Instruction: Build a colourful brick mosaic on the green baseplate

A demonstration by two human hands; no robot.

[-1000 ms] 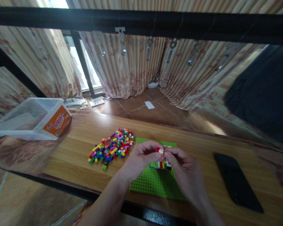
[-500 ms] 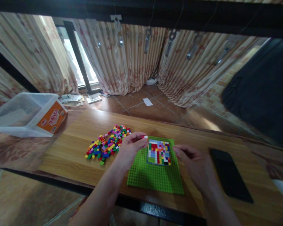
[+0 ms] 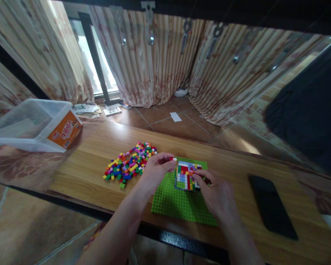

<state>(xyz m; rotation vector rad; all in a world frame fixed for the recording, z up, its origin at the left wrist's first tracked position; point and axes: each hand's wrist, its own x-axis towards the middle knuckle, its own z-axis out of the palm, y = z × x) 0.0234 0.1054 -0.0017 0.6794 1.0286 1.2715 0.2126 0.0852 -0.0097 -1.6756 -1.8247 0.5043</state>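
Note:
A green studded baseplate (image 3: 179,206) lies on the table, bearing a block of many-coloured toy bricks (image 3: 183,176) in its upper part. My left hand (image 3: 157,167) is closed in a pinch at the plate's upper left, with small red and white toy bricks (image 3: 174,159) showing at the fingertips. Over the right side of the coloured block is my right hand (image 3: 216,187), thumb and forefinger pressed together at its surface. Whatever lies between those fingertips is too small to make out. The right hand covers part of the block.
Loose toy bricks (image 3: 134,163) lie in a pile left of the plate. A black phone (image 3: 273,208) rests to the right on the wooden table (image 3: 82,173). Beyond the table's left end stands a clear plastic bin (image 3: 41,143) with an orange label.
My right hand has moved left from beside the plate onto the coloured block. The left hand keeps its pinch on the small bricks. The camera view has shifted slightly.

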